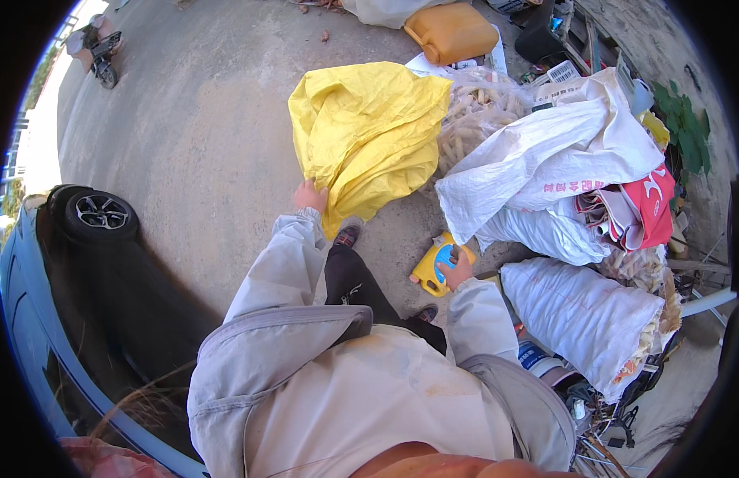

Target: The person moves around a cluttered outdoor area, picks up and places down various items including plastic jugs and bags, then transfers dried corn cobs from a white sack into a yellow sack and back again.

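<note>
My left hand grips the near edge of a crumpled yellow woven sack, which spreads out ahead of my feet. The sack's mouth and inside cannot be made out. Lower and to the right, my right hand holds a small yellow plastic jug with a blue label that bears writing. The jug is tilted, its handle side toward me. Whether it touches the concrete is unclear. Beside it lies a large white woven sack with red print.
An orange jerrycan lies at the far side. Clear bags of pale pieces and a stuffed white sack crowd the right, along a wall. A blue car stands close on my left; a motorbike is farther off.
</note>
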Action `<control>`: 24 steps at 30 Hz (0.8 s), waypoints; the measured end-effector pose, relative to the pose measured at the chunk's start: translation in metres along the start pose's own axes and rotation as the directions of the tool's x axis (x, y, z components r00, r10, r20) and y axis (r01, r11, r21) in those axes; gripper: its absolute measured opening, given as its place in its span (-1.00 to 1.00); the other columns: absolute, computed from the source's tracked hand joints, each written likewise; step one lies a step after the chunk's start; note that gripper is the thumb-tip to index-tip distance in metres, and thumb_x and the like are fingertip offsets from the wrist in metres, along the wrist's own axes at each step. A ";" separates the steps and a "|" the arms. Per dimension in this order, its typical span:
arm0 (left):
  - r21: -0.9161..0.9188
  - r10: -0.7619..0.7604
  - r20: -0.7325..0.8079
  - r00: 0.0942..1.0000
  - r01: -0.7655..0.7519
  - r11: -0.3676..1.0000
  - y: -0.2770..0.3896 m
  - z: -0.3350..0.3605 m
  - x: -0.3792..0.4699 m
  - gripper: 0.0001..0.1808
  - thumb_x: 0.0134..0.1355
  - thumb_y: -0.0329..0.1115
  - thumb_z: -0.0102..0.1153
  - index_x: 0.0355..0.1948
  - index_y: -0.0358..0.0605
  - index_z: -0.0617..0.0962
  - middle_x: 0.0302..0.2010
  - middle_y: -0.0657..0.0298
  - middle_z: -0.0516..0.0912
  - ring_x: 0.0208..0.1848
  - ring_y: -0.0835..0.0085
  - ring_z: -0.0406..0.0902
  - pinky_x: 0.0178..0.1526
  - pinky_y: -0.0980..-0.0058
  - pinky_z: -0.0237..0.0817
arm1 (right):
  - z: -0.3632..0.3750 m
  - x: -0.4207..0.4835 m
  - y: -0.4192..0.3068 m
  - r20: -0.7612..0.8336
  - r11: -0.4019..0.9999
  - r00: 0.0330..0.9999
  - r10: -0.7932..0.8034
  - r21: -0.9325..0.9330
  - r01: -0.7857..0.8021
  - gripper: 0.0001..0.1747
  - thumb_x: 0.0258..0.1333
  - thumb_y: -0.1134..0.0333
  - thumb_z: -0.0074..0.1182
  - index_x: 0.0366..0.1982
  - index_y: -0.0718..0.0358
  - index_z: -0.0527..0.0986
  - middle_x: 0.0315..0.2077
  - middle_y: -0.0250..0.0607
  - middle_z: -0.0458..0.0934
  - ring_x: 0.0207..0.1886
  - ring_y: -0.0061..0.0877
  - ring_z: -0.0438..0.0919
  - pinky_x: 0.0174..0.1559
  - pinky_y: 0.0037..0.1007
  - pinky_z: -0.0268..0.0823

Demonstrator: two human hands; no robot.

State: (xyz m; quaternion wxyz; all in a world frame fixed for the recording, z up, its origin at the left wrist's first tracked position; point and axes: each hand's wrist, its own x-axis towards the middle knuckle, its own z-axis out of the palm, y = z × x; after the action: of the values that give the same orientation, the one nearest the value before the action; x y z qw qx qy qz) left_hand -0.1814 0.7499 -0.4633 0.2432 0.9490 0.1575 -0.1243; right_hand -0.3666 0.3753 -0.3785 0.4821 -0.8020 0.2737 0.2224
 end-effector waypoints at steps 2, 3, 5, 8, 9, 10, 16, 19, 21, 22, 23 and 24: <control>0.013 0.145 -0.021 0.989 -0.144 0.989 0.040 0.001 0.030 -0.30 -0.05 -0.08 0.22 0.13 -0.11 0.38 0.12 0.01 0.42 0.20 0.08 0.29 0.18 0.21 0.16 | 0.062 0.052 0.002 -0.078 0.942 0.981 -0.176 -0.302 0.145 0.15 -0.36 0.16 0.38 0.26 0.33 0.00 0.16 0.17 0.17 0.24 -0.06 0.16 0.26 -0.19 0.02; 0.010 0.215 -0.023 0.976 -0.215 0.977 0.060 -0.007 0.044 -0.27 -0.07 -0.08 0.23 0.15 -0.08 0.36 0.14 0.04 0.40 0.22 0.12 0.26 0.21 0.17 0.13 | 0.087 0.064 -0.024 -0.055 0.918 0.984 -0.171 -0.371 0.139 0.22 -0.39 0.11 0.40 0.28 0.32 -0.06 0.20 0.19 0.09 0.28 -0.05 0.09 0.28 -0.17 -0.03; 0.227 0.479 -0.149 0.865 -0.442 0.868 0.085 -0.014 0.064 -0.23 -0.08 -0.07 0.23 0.19 -0.02 0.31 0.10 0.06 0.42 0.19 0.15 0.28 0.18 0.04 0.11 | 0.128 0.080 -0.094 -0.047 0.855 0.988 -0.145 -0.509 0.101 0.32 -0.45 0.03 0.43 0.30 0.27 -0.12 0.25 0.17 -0.01 0.32 -0.06 0.00 0.29 -0.09 -0.10; 0.308 0.612 -0.112 0.783 -0.559 0.770 0.108 -0.011 0.096 -0.21 -0.06 -0.10 0.22 0.23 0.02 0.25 0.04 0.08 0.48 0.13 0.17 0.37 0.16 -0.05 0.08 | 0.158 0.125 -0.150 -0.144 0.799 0.981 -0.134 -0.600 0.022 0.21 -0.45 -0.02 0.38 0.27 0.16 0.00 0.24 0.03 0.06 0.31 -0.12 0.02 0.27 0.01 -0.10; 0.323 0.506 0.128 0.853 -0.519 0.791 0.105 -0.008 0.112 -0.23 -0.05 -0.11 0.21 0.23 0.02 0.27 0.03 0.08 0.49 0.10 0.15 0.40 0.16 -0.02 0.09 | 0.164 0.138 -0.160 -0.179 0.792 0.974 -0.138 -0.611 0.000 0.15 -0.43 -0.04 0.36 0.25 0.12 0.07 0.23 -0.02 0.10 0.31 -0.13 0.04 0.26 0.03 -0.10; 0.354 0.354 0.354 0.865 -0.475 0.806 0.102 -0.004 0.132 -0.25 -0.04 -0.11 0.20 0.22 0.03 0.29 0.02 0.08 0.51 0.07 0.13 0.42 0.16 0.00 0.10 | 0.160 0.146 -0.166 -0.155 0.751 0.971 -0.182 -0.660 0.036 -0.16 -0.27 0.01 0.25 0.12 0.16 0.29 0.10 -0.06 0.30 0.20 -0.14 0.22 0.23 -0.07 0.02; -0.582 0.536 0.653 0.535 -0.098 0.807 0.094 -0.077 0.204 -0.37 0.15 0.07 0.03 0.11 -0.16 0.44 -0.08 0.20 0.55 0.00 0.20 0.47 0.14 0.29 0.19 | 0.099 0.176 -0.131 -0.315 0.884 0.829 -0.461 -0.245 0.398 -0.61 0.00 0.28 0.01 -0.11 0.30 0.48 -0.17 0.08 0.48 -0.03 -0.13 0.44 0.07 -0.27 0.26; -0.886 0.621 0.412 0.666 0.134 0.445 0.127 -0.141 0.260 -0.21 0.13 0.15 0.04 0.22 -0.22 0.28 0.10 0.12 0.41 0.16 0.28 0.33 0.20 0.30 0.11 | 0.065 0.160 -0.147 -0.499 0.918 0.864 -0.062 0.311 0.245 -0.63 0.04 0.35 -0.03 -0.09 0.33 0.47 -0.10 0.00 0.49 -0.01 -0.21 0.46 0.01 -0.31 0.32; -0.679 0.559 0.260 0.787 -0.263 0.685 0.132 -0.131 0.315 -0.16 0.11 0.15 0.06 0.27 -0.18 0.19 0.20 0.05 0.32 0.24 0.23 0.25 0.23 0.20 0.05 | 0.048 0.158 -0.154 -0.505 0.871 0.863 -0.026 0.413 0.267 -0.63 0.04 0.35 -0.04 -0.09 0.33 0.47 -0.10 -0.01 0.50 -0.02 -0.23 0.46 0.00 -0.32 0.32; -0.320 0.560 0.236 0.794 -0.481 0.816 0.119 -0.105 0.343 -0.15 0.11 0.14 0.06 0.29 -0.14 0.17 0.21 0.05 0.30 0.25 0.20 0.23 0.24 0.13 0.03 | 0.041 0.157 -0.159 -0.502 0.862 0.864 -0.040 0.420 0.284 -0.63 0.04 0.35 -0.04 -0.09 0.33 0.47 -0.10 -0.02 0.50 -0.03 -0.24 0.47 -0.01 -0.33 0.33; 0.101 0.579 0.222 0.785 -0.609 0.787 0.123 -0.089 0.351 -0.15 0.10 0.13 0.06 0.31 -0.10 0.14 0.22 0.04 0.29 0.27 0.18 0.21 0.25 0.07 0.00 | 0.037 0.154 -0.159 -0.509 0.859 0.860 -0.046 0.420 0.294 -0.64 0.05 0.35 -0.05 -0.09 0.34 0.47 -0.11 -0.03 0.50 -0.03 -0.25 0.47 -0.01 -0.33 0.33; 0.180 0.610 0.204 0.766 -0.642 0.745 0.127 -0.071 0.355 -0.20 0.11 0.12 0.05 0.29 -0.04 0.18 0.22 0.07 0.29 0.29 0.17 0.18 0.25 0.02 -0.02 | 0.035 0.150 -0.159 -0.512 0.858 0.857 -0.057 0.414 0.305 -0.64 0.05 0.35 -0.05 -0.09 0.34 0.47 -0.11 -0.04 0.51 -0.03 -0.26 0.47 -0.02 -0.34 0.33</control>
State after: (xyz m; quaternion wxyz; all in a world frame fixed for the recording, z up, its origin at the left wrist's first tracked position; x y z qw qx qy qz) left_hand 0.2020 0.7646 -0.4597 0.1644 0.9583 -0.2032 -0.1159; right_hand -0.1529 0.4343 -0.3833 0.6012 -0.7092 0.3522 -0.1076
